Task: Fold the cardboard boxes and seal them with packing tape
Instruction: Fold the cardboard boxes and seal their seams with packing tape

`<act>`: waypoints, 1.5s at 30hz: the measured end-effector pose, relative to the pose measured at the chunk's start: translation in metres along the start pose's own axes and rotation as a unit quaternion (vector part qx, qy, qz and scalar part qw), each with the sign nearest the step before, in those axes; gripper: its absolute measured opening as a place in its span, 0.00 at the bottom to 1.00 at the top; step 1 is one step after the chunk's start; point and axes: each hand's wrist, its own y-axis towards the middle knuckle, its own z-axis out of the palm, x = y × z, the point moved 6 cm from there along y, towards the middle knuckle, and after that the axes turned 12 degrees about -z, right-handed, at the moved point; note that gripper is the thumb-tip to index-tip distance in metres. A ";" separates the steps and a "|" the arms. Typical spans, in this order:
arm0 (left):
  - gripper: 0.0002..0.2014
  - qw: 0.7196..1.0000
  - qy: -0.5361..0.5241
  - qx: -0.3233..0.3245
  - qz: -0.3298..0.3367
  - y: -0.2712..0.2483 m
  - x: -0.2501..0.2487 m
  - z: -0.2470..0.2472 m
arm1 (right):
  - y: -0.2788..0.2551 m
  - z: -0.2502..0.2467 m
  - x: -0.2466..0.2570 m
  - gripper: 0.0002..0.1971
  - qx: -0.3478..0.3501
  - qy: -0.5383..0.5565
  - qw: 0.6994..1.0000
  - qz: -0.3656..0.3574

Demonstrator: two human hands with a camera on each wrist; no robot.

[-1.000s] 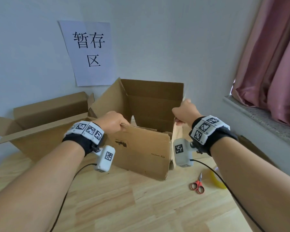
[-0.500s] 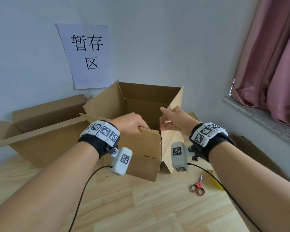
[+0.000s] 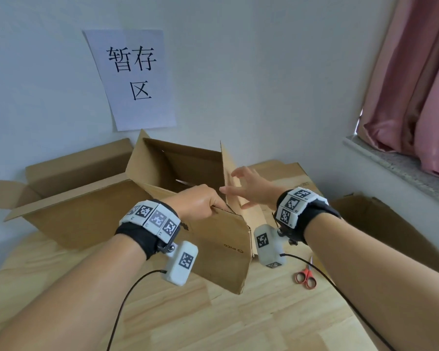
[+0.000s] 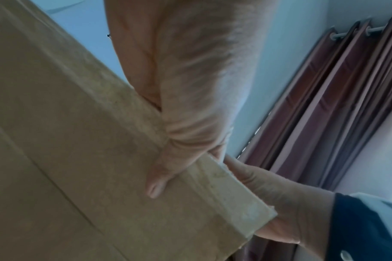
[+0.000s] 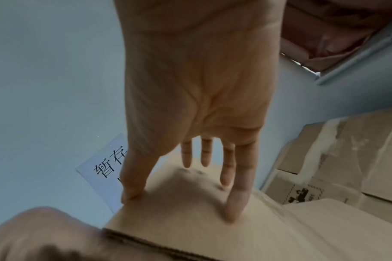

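An open brown cardboard box (image 3: 218, 249) stands on the wooden table (image 3: 238, 320), one corner turned toward me. My left hand (image 3: 200, 202) grips the top edge of its near wall; in the left wrist view the thumb (image 4: 157, 183) lies on the outer face of the cardboard box (image 4: 67, 141), with the fingers hidden behind the edge. My right hand (image 3: 247, 187) is open, its straight spread fingers touching the upright right flap (image 3: 230, 173). In the right wrist view the right hand's fingertips (image 5: 232, 211) press on that flap (image 5: 190, 226).
A second open box (image 3: 69, 211) stands at the left against the wall. Flattened cardboard (image 3: 289, 176) lies behind the right hand, and more cardboard (image 3: 380, 224) leans at the right. Red scissors (image 3: 306, 277) lie on the table. Window sill (image 3: 395, 168) and curtain (image 3: 416, 97) are at the right.
The box has turned and come nearer, a corner now facing me. My right hand let go of the far right edge and now lies flat on the right flap. The left hand kept its grip.
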 end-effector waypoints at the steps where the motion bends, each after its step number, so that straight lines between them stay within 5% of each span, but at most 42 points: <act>1: 0.19 1.000 0.001 0.005 -0.002 0.000 0.002 0.001 | 0.001 0.000 -0.001 0.32 -0.005 0.008 1.000 0.018; 6: 0.18 0.998 0.036 0.048 -0.031 0.004 0.027 0.014 | -0.003 -0.005 -0.017 0.18 -0.032 -0.018 0.996 0.080; 12: 0.17 0.997 -0.025 0.050 -0.048 0.003 0.037 0.037 | -0.019 0.010 -0.044 0.11 0.066 -0.082 0.980 0.170; 16: 0.17 0.997 -0.044 0.046 -0.036 0.003 0.028 0.037 | -0.009 0.003 -0.037 0.08 0.000 -0.010 0.989 0.148; 23: 0.13 0.999 0.002 0.035 -0.040 0.013 0.019 0.052 | -0.014 0.017 -0.046 0.08 0.038 -0.033 0.986 0.157; 27: 0.09 0.984 0.132 0.047 -0.109 0.016 0.062 0.041 | -0.020 0.007 -0.050 0.06 0.007 -0.038 0.986 0.160; 31: 0.09 0.974 0.152 0.045 -0.164 0.008 0.098 0.035 | -0.037 0.000 -0.057 0.05 0.025 -0.048 0.980 0.190; 45: 0.13 0.982 0.147 0.079 -0.090 0.033 0.011 0.061 | -0.065 -0.032 -0.056 0.07 0.047 -0.149 0.959 0.236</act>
